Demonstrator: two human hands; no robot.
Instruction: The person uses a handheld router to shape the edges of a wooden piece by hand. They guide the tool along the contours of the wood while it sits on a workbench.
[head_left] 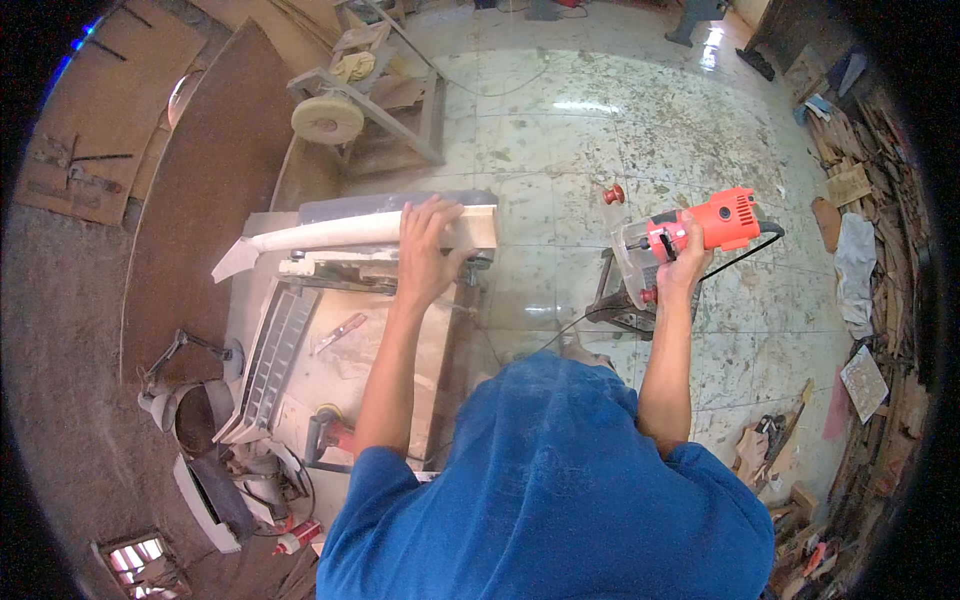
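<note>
My left hand (pixel 430 250) grips the squared end of a pale, carved wooden furniture leg (pixel 335 231), fingers over its top and thumb at the near side. The leg lies crosswise on a clamping fixture (pixel 345 268) at the workbench, its curved foot pointing left. In my right hand (pixel 682 268) is an orange router (pixel 724 220), held tilted out to the right, away from the leg. It has a clear base and red side knobs, and a black cord trails from its back end. My fingers' undersides are hidden on both hands.
On the workbench (pixel 410 350) lie a chisel-like tool (pixel 340 333), a slatted dark panel (pixel 275 350) and a red power tool (pixel 330 436). A low stand (pixel 622 300) is below the router. A wooden frame with a round wheel (pixel 327 120) stands beyond. Scrap wood (pixel 880 300) lines the right wall.
</note>
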